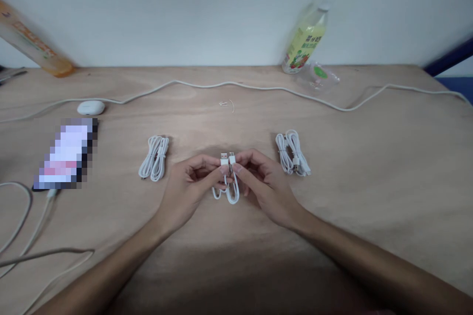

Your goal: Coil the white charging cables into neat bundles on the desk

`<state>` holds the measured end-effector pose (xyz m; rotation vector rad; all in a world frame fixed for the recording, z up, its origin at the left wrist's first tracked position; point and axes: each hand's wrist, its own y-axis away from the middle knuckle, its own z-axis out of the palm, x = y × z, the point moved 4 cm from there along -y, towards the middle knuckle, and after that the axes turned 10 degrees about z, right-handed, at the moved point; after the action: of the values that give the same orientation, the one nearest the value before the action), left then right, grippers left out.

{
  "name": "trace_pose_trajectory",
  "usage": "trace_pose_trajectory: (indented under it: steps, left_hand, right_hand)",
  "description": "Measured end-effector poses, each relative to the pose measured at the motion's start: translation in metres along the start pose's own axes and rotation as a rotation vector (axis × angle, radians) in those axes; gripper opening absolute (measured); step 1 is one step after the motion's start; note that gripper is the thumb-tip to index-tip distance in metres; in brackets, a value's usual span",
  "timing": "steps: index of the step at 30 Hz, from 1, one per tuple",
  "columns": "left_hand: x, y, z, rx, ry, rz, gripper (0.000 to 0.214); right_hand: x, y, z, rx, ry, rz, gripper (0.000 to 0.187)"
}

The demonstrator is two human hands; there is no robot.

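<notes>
My left hand (190, 184) and my right hand (264, 179) meet over the middle of the wooden table (369, 182). Each pinches one end of a short white cable (229, 188), with the two plugs held upright side by side and the folded loops hanging below my fingers. A coiled white cable (154, 157) lies to the left of my left hand. Another bundled white cable (292, 153) lies to the right of my right hand.
A phone (66, 154) with a cable plugged in lies at the left, a white case (90, 107) behind it. A long white cord (236, 84) runs across the back. A drink bottle (306, 34) and a clear wrapper (320, 75) stand by the wall; an orange bottle (33, 42) far left.
</notes>
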<state>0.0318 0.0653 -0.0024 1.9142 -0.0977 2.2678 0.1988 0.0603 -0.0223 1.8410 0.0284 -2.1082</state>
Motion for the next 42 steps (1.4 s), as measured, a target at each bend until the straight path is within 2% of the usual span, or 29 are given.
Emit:
trace_pose_trajectory:
  steps: [26, 42]
  left_hand:
    - [0.0022, 0.0005, 0.0002, -0.015, -0.064, -0.012, 0.020]
    - [0.0011, 0.0009, 0.0004, -0.019, -0.079, -0.001, 0.023]
  right_hand:
    - [-0.0015, 0.0006, -0.0003, -0.004, 0.016, 0.026, 0.023]
    - [-0.0012, 0.0004, 0.0000, -0.001, 0.014, 0.018, 0.022]
